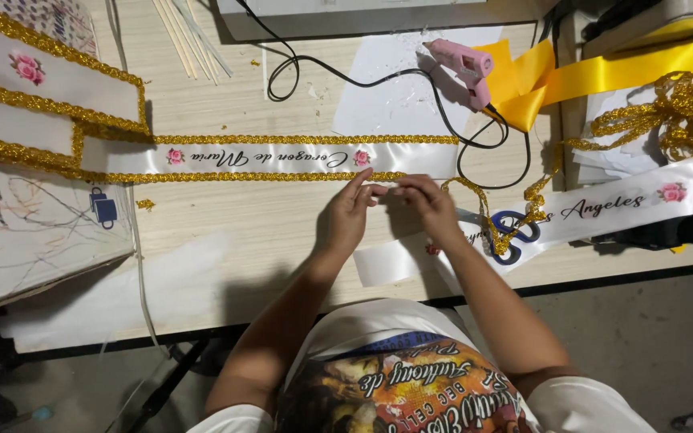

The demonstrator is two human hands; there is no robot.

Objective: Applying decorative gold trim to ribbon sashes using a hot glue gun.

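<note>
Gold braid trim (282,176) runs along the white satin sash (282,158) mid-counter (266,224); left hand (345,218) and right hand (429,207) pinch its loose end, apparently pressing it flat. Pink glue gun (465,70) lies at one o'clock, scissors (513,232) at three

1. There is only one view, from a camera on the person's head, so no second view shares any part of the scene.
2. It looks steeply down over the person's chest, which fills the bottom centre of the frame.
3. It faces the wooden table (226,232), which crosses the upper two thirds; the floor shows along the bottom.
4. It is near: the left hand (345,215) and the right hand (431,207) meet at the frame's middle, at arm's reach.
</note>
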